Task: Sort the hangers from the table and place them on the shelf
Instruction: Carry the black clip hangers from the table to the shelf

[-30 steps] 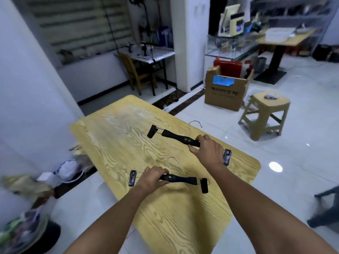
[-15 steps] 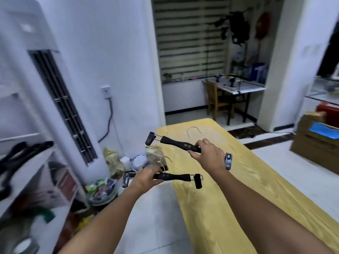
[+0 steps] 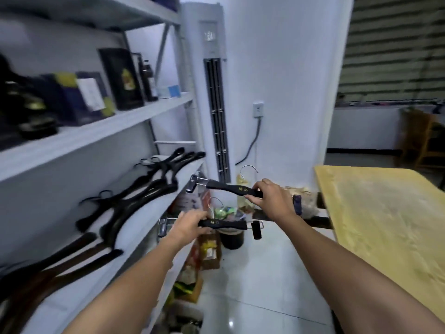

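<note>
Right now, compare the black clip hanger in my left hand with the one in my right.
The left-hand hanger lies nearly level; the right-hand hanger slopes down rightward. The left-hand hanger is lower and nearer, the right-hand hanger higher. Both: black bars, gold lettering, metal hook, end clips.

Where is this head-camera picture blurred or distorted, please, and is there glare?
Head view: motion blur smears the dark boxes and nearest black hangers at left; the left hand and right hand, gripping the nearer clip hanger and farther clip hanger, look fairly sharp; wide-angle distortion tilts the air conditioner; a small glare spot marks the floor tiles.
</note>
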Available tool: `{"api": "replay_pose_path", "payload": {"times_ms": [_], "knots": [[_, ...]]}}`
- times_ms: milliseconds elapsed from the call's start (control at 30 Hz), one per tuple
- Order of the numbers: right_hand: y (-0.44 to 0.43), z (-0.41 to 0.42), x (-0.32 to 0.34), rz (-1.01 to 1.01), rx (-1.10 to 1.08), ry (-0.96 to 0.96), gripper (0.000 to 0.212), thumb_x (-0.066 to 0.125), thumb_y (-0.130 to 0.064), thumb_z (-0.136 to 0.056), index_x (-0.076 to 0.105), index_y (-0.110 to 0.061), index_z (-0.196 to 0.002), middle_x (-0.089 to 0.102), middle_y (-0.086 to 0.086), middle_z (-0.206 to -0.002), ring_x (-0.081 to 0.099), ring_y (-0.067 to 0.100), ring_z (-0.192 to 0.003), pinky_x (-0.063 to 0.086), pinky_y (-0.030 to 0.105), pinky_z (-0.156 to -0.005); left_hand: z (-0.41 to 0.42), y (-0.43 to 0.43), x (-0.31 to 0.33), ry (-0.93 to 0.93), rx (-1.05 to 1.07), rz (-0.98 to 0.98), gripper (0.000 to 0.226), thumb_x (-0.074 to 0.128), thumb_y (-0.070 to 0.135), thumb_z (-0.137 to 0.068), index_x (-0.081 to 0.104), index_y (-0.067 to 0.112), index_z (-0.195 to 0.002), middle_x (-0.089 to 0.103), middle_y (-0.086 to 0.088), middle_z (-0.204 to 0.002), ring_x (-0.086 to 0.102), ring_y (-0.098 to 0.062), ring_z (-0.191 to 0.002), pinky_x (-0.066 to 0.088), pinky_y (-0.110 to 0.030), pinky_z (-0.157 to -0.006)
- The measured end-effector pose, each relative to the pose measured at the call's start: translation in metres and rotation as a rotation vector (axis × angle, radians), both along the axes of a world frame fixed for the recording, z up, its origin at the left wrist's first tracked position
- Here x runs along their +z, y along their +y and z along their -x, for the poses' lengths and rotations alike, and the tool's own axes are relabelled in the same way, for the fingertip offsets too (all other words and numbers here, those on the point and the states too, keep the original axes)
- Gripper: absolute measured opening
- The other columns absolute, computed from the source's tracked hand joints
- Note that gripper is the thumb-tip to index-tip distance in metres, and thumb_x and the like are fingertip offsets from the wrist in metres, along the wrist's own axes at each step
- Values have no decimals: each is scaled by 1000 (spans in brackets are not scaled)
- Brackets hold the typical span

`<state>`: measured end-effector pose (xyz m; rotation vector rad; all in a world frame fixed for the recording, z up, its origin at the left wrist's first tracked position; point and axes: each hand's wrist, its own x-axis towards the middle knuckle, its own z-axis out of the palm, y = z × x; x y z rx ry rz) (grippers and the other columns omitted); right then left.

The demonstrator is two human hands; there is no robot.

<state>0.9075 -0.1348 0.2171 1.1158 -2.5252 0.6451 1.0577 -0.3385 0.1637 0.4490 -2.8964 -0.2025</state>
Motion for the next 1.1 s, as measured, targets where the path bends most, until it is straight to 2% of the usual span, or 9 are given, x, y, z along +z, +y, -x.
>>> {"api": "replay_pose_path", "payload": {"times_ms": [200,267,333,400,533,667,833,967,1100], "knots": [[-89,-89,-4,-8,202,27,43,57,-57,-85,64,-16,-100,61,0,-99,62,21,-93,47,32,-68,-119,-60,4,11,193,-31,30,65,37,-83,60,27,-111,64,6,-112,55,-16,-111,41,-36,-92],[-114,-123,-7,-1,289,24,43,58,-56,-85,63,-16,-97,60,0,-96,62,21,-89,47,33,-64,-166,-76,1,24,270,-56,27,65,37,-83,61,27,-108,64,7,-110,56,-16,-108,41,-34,-90],[-135,-158,-9,5,349,29,42,57,-56,-86,62,-16,-97,60,0,-97,62,21,-89,41,30,-57,-214,-86,-2,40,352,-66,25,65,39,-83,61,27,-104,64,7,-106,56,-17,-105,40,-33,-88],[-151,-188,-11,-4,402,14,40,56,-55,-87,62,-17,-99,59,-1,-99,62,21,-91,36,29,-58,-255,-89,-7,51,423,-43,29,64,40,-84,60,27,-109,63,7,-111,54,-15,-109,37,-32,-89],[-173,-239,-15,-17,542,-27,40,57,-55,-86,63,-19,-100,59,-3,-100,62,21,-93,42,32,-64,-324,-81,-11,47,550,-75,36,63,39,-85,58,25,-118,59,7,-122,50,-14,-118,34,-31,-93],[-190,-287,-13,5,664,-29,38,59,-52,-85,62,-16,-97,59,1,-98,61,25,-92,47,36,-67,-385,-55,-8,54,694,-92,36,64,37,-85,59,24,-118,61,4,-120,53,-15,-115,37,-31,-96],[-194,-353,-22,-11,813,-44,41,56,-55,-86,59,-15,-95,60,2,-98,63,28,-91,44,36,-64,-450,-4,-11,18,884,-137,28,64,37,-84,61,22,-108,63,0,-114,56,-20,-112,41,-39,-98],[-182,-403,-31,-51,929,-34,45,53,-57,-86,60,-15,-100,59,1,-103,62,27,-92,46,35,-66,-490,39,-14,-74,1056,-152,38,57,38,-89,53,23,-124,52,-2,-135,43,-21,-127,29,-39,-104],[-171,-439,-38,-32,1065,-63,42,57,-54,-85,63,-15,-100,61,2,-105,63,26,-91,50,36,-68,-523,76,-16,-82,1168,-155,47,54,39,-91,46,21,-134,48,-4,-139,40,-22,-130,27,-38,-105]]}}
